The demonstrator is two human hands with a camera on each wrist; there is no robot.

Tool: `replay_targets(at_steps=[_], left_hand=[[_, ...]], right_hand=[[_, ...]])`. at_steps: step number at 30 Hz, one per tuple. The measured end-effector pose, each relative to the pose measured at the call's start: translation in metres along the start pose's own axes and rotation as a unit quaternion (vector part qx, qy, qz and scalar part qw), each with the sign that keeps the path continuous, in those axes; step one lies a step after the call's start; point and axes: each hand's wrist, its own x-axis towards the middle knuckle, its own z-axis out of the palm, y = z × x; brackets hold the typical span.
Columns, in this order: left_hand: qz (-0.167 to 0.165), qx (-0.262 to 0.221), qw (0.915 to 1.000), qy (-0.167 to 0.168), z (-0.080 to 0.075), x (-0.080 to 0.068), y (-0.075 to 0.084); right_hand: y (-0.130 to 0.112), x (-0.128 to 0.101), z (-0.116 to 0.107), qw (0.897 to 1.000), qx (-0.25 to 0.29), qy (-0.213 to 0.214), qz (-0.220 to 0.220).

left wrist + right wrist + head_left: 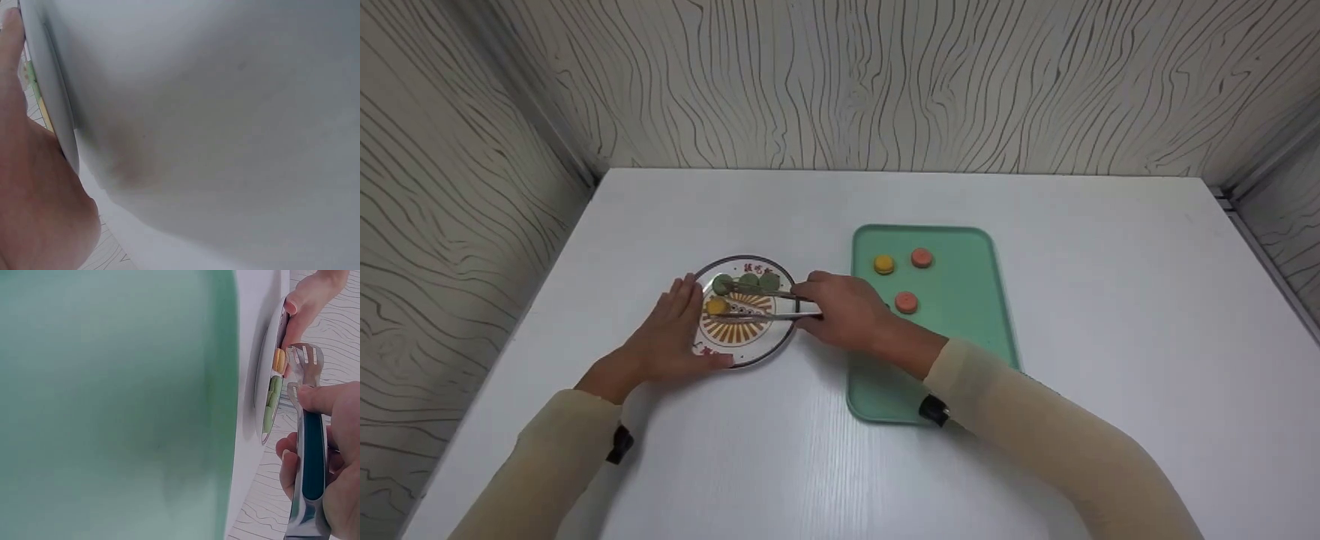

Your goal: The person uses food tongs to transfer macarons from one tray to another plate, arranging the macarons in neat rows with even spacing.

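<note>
Left wrist view was taken very close and was mostly blurred. The left hand (pixel 39 197) filled the lower-left corner, palm and heel in frame, with one fingertip (pixel 12 31) reaching the top-left edge. The hand lay against the rim of a plate (pixel 53 95), seen edge-on as a pale curved band running down from the top left. Thin green and yellow slivers showed between hand and rim; what they were could not be told. The white table (pixel 225 129) filled the remaining frame.
</note>
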Motion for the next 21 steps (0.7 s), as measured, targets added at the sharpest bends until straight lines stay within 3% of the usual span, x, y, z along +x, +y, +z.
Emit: replay_targets(at_steps=[21], left_hand=[[-0.007, 0.009, 0.9999, -0.001, 0.000, 0.001, -0.001]], right_hand=[[0.016, -0.027, -0.013, 1.000, 0.010, 0.020, -0.006]])
